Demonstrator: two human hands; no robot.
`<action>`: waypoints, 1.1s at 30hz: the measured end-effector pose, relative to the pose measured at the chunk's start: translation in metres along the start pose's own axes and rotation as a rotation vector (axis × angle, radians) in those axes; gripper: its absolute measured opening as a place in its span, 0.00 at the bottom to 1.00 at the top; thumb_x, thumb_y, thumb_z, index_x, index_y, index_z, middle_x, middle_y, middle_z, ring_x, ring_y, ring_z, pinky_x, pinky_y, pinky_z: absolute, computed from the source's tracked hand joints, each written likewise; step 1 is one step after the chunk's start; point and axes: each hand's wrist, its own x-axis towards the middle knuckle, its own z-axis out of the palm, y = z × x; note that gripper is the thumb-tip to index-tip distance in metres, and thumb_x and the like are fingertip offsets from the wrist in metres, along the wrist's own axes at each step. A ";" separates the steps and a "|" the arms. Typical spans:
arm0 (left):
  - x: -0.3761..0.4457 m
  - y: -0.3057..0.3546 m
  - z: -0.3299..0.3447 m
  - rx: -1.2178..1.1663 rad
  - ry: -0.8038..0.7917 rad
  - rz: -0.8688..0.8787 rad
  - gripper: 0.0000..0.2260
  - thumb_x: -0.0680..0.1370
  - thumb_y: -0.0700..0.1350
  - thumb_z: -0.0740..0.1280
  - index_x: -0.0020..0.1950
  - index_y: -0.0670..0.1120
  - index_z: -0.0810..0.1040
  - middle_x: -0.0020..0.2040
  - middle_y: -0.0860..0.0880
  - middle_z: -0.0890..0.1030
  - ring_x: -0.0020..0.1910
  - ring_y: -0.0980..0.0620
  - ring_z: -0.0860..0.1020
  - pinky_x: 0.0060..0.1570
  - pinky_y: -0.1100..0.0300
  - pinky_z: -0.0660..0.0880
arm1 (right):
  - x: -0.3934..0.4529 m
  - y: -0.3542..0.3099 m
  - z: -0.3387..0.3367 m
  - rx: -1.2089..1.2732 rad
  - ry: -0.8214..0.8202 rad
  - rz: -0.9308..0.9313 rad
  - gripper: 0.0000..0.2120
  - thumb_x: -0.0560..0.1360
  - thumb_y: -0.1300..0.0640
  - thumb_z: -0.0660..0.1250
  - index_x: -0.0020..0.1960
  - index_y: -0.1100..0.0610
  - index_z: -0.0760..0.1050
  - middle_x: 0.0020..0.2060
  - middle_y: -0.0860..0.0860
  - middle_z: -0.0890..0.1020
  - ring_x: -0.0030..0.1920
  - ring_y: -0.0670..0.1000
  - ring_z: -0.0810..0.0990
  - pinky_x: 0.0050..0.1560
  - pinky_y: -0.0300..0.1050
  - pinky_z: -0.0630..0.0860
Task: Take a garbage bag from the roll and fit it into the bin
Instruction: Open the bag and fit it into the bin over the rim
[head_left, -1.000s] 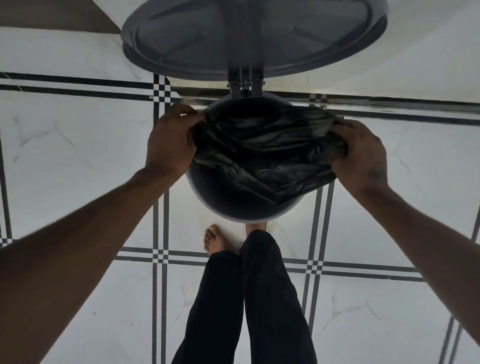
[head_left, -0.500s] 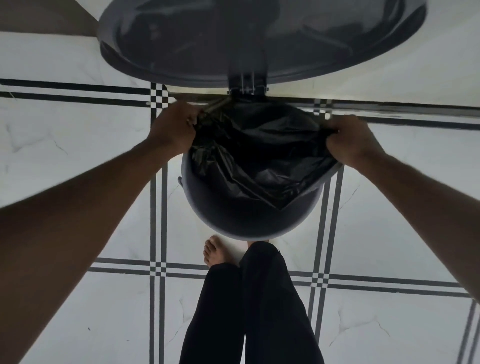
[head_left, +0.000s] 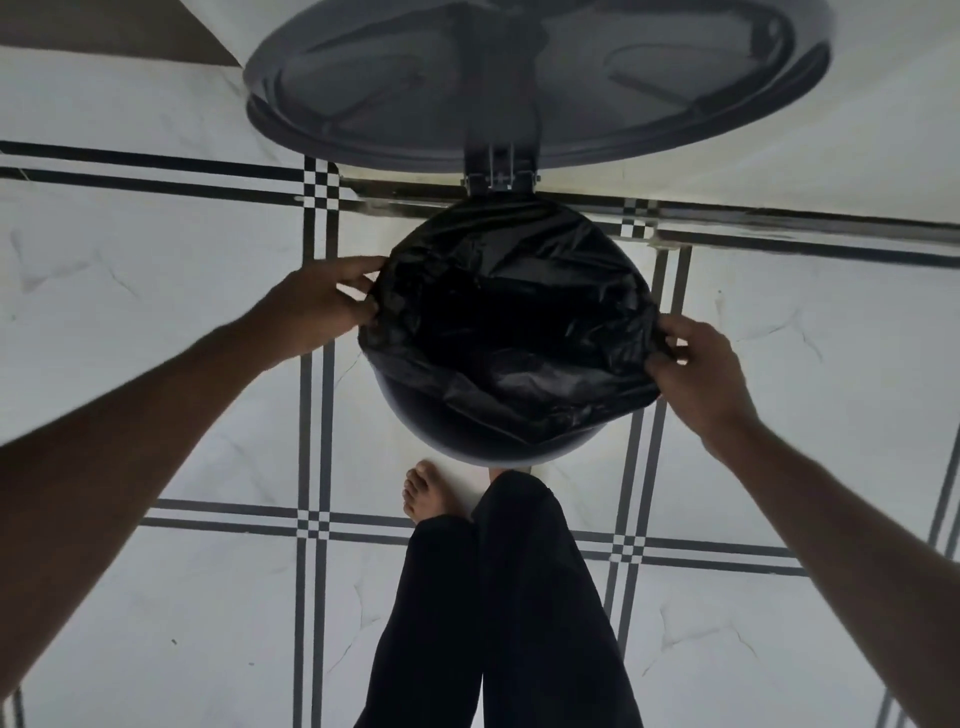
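Observation:
A round dark bin stands on the tiled floor, seen from straight above, its hinged lid raised at the far side. A black garbage bag is spread across the bin's mouth, its edge draped over the far and side rim. The near rim shows bare below the bag's edge. My left hand pinches the bag's edge at the bin's left side. My right hand grips the bag's edge at the right side. The roll is not in view.
The floor is white marble tile with black line borders. My legs in dark trousers and a bare foot stand just in front of the bin. A wall base runs behind the lid.
Both hands have pulled the bag's mouth wider and down over the far and side rim. They moved from the far part of the rim to its left and right sides.

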 end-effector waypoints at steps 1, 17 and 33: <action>-0.006 -0.006 0.004 0.036 0.011 0.010 0.25 0.75 0.42 0.71 0.71 0.56 0.72 0.54 0.50 0.81 0.44 0.53 0.80 0.48 0.56 0.77 | -0.008 0.003 0.003 0.031 -0.017 0.000 0.23 0.71 0.67 0.61 0.60 0.48 0.79 0.50 0.53 0.84 0.51 0.57 0.81 0.55 0.56 0.80; -0.045 -0.018 0.067 -0.363 0.331 -0.227 0.22 0.72 0.64 0.67 0.54 0.49 0.81 0.50 0.50 0.84 0.46 0.50 0.84 0.55 0.49 0.80 | -0.046 0.032 0.038 0.537 -0.006 0.253 0.23 0.73 0.72 0.60 0.61 0.53 0.80 0.46 0.48 0.82 0.46 0.52 0.79 0.38 0.42 0.78; -0.049 -0.031 0.067 -0.299 0.197 -0.117 0.42 0.71 0.31 0.73 0.79 0.50 0.57 0.57 0.49 0.74 0.46 0.52 0.79 0.38 0.64 0.76 | -0.071 0.032 0.063 0.656 -0.025 0.320 0.23 0.70 0.75 0.68 0.59 0.54 0.73 0.49 0.58 0.80 0.49 0.56 0.83 0.37 0.44 0.83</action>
